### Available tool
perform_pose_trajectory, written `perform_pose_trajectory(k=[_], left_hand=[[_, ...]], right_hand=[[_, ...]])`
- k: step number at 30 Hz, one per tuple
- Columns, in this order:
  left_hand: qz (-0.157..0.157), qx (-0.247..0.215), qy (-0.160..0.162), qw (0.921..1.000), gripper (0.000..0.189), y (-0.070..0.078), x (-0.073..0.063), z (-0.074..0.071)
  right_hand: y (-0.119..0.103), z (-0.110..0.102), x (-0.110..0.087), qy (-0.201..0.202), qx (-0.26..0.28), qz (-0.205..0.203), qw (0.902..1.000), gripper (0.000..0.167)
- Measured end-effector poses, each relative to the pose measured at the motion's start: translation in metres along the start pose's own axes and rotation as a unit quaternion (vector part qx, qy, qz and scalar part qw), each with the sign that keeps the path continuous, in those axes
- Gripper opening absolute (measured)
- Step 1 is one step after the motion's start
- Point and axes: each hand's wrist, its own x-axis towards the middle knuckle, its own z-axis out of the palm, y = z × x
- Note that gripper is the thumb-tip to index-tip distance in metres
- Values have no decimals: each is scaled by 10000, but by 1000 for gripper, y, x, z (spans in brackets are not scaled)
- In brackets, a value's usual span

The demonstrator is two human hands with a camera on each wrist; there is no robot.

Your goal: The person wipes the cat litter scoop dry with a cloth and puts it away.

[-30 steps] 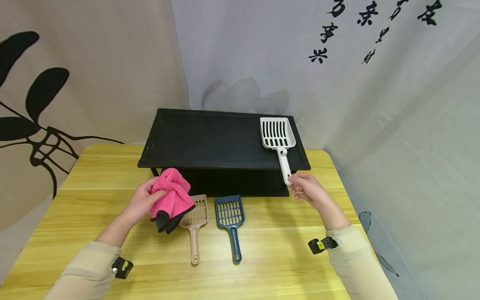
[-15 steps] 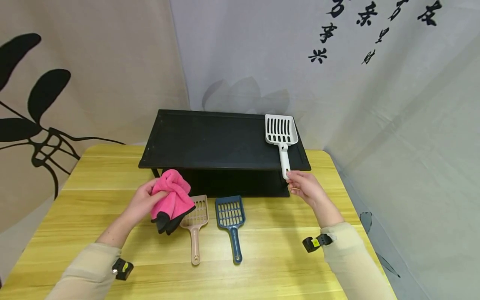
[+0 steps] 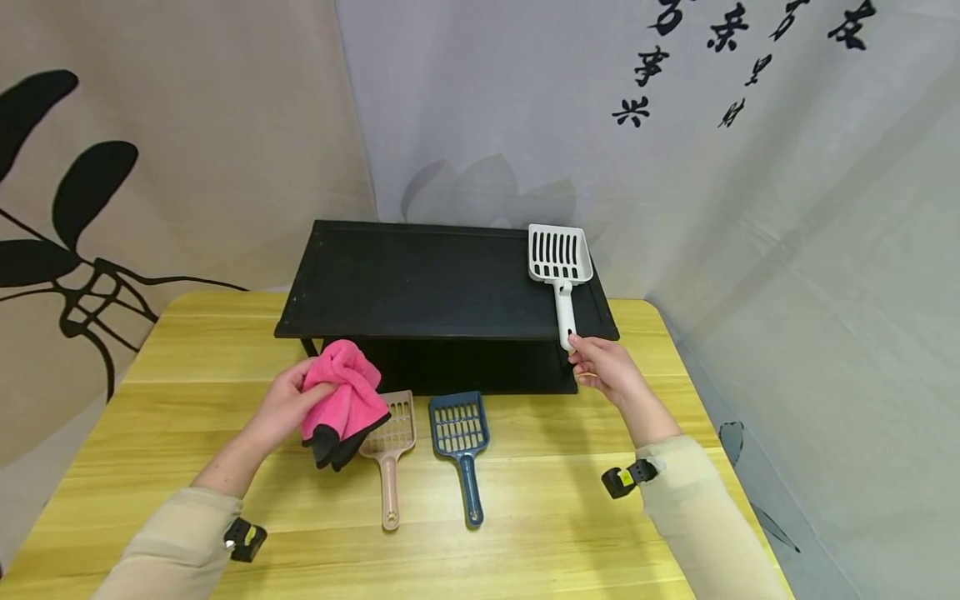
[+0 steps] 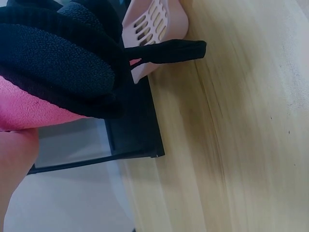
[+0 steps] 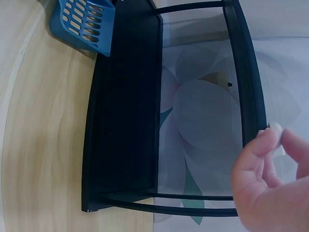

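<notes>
My right hand (image 3: pixel 606 367) pinches the handle end of a white slotted litter scoop (image 3: pixel 560 254), whose head lies over the right end of the black rack's top shelf (image 3: pixel 420 279). In the right wrist view, thumb and fingers close on the pale handle tip (image 5: pixel 275 128) beside the shelf edge. My left hand (image 3: pixel 288 400) grips a bunched pink cloth (image 3: pixel 345 387) with dark grey underside and black trim, held in front of the rack's left part. The cloth overlaps the head of a beige-pink litter scoop (image 3: pixel 389 467). Right of that lies a blue litter scoop (image 3: pixel 460 429).
The two-tier black rack stands at the back of a yellow wood-grain table (image 3: pixel 555 517). Its lower shelf (image 5: pixel 125 96) sits close above the table. Behind hangs a pale printed curtain (image 3: pixel 480 108), also running along the right side.
My right hand and the white scoop have shifted slightly left and farther back over the shelf. The left hand with the pink cloth stays almost still.
</notes>
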Motion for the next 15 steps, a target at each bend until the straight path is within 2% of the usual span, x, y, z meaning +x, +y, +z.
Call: perform_pose_trajectory(k=[4,8,15], left_hand=[[20,-49,-5,10000,39,0,-2,0],[49,-53,5,10000,39,0,-2,-1],[45,6,62,10000,38,1,-2,-5]], right_hand=[[1,1,0,-32,97,97,9999,42],[7,2,-2,-197,116,236,9995,53],[32,16,-8,-594,-497,334,9964,60]])
